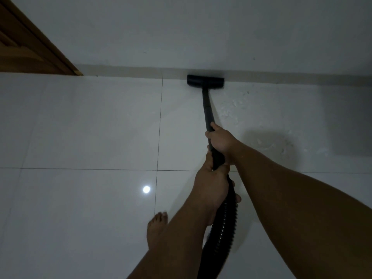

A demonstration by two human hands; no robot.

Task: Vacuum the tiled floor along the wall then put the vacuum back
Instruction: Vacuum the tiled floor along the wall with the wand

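The black vacuum floor head (205, 81) lies flat on the white tiled floor (90, 127), pressed against the skirting at the foot of the wall (201, 33). A black wand (207, 109) runs back from it toward me. My right hand (220, 140) grips the wand about halfway down. My left hand (211, 186) grips the lower handle where the ribbed black hose (223, 228) joins. The hose drops out of view at the bottom edge. The vacuum body is not in view.
A wooden door frame (36, 47) stands at the far left, ending at the skirting. Pale dusty smears (261, 125) mark the tile right of the wand. My bare foot (156, 228) stands on the tile left of my arms. A lamp reflection (146, 189) glints on the floor.
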